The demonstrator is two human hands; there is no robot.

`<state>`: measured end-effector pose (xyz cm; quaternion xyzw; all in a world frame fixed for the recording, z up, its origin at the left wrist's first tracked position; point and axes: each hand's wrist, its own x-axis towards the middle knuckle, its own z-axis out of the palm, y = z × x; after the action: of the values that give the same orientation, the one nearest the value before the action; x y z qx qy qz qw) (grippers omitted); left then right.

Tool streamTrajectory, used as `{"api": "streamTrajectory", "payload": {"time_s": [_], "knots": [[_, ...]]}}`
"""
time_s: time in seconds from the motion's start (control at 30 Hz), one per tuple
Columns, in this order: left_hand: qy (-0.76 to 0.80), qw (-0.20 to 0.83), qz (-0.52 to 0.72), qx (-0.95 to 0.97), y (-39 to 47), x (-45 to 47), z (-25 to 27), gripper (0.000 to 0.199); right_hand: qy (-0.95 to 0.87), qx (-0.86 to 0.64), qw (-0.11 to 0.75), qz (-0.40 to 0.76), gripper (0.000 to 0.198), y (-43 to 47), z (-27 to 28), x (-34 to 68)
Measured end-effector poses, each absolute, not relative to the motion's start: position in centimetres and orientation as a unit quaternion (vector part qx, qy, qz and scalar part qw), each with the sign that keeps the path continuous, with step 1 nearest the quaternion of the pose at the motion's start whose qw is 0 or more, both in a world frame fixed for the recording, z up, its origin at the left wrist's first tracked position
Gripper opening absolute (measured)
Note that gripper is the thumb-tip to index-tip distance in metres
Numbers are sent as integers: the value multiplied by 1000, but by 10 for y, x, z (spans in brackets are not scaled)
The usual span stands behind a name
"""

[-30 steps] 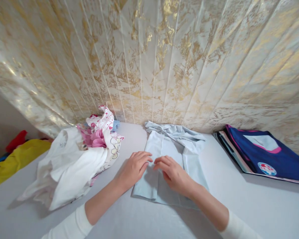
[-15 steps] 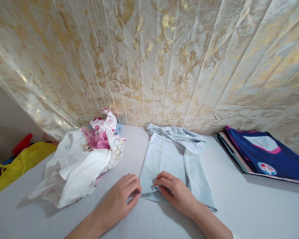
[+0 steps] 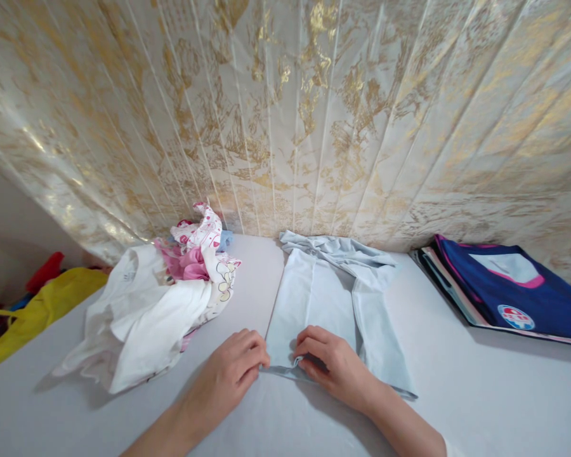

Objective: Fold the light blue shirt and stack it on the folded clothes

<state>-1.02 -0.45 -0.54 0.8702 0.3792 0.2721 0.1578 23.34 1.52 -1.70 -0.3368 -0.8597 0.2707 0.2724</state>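
Observation:
A pair of pale blue trousers (image 3: 314, 298) lies in front of me, legs pointing toward me and the far end bunched up by the curtain. My left hand (image 3: 240, 365) pinches the outer corner of the left leg's hem between thumb and fingers. On the same hem, a little further right, my right hand (image 3: 330, 365) has its fingertips closed on a small upturned fold of cloth. The other leg lies flat beyond my right hand, partly crumpled along its inner side.
On the left rests a loose heap of white and pink clothes (image 3: 157, 317). A stack of folded clothes topped by a navy one (image 3: 528, 292) sits at the right. Behind hangs a gold-patterned curtain (image 3: 304, 127). A yellow item (image 3: 52, 304) lies past the white surface's (image 3: 495, 400) left edge.
My left thumb has drawn in closer to its fingers at the hem corner. The right hand keeps its pinch on the hem, and the trousers lie almost the same. The view has shifted slightly.

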Motion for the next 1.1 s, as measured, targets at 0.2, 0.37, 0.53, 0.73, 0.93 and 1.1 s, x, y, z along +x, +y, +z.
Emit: {"api": "streamTrajectory", "payload": {"time_s": [0.2, 0.37, 0.53, 0.73, 0.93, 1.1], "knots": [[356, 91, 264, 892, -12, -5, -1, 31, -851, -349, 275, 280, 12, 15, -16, 231], [356, 72, 260, 895, -10, -4, -4, 28, -847, -352, 276, 286, 10, 14, -17, 232], [377, 63, 252, 889, -10, -5, -6, 21, -845, -355, 274, 292, 10, 14, -16, 232], [405, 58, 243, 879, -10, -7, -11, 16, -843, -353, 277, 297, 10, 15, -18, 232], [427, 53, 226, 874, -10, -7, -14, 17, -843, -350, 281, 297, 10, 16, -20, 232], [437, 46, 222, 870, -11, -7, -15, 18, -843, -353, 279, 296, 9, 16, -19, 232]]}}
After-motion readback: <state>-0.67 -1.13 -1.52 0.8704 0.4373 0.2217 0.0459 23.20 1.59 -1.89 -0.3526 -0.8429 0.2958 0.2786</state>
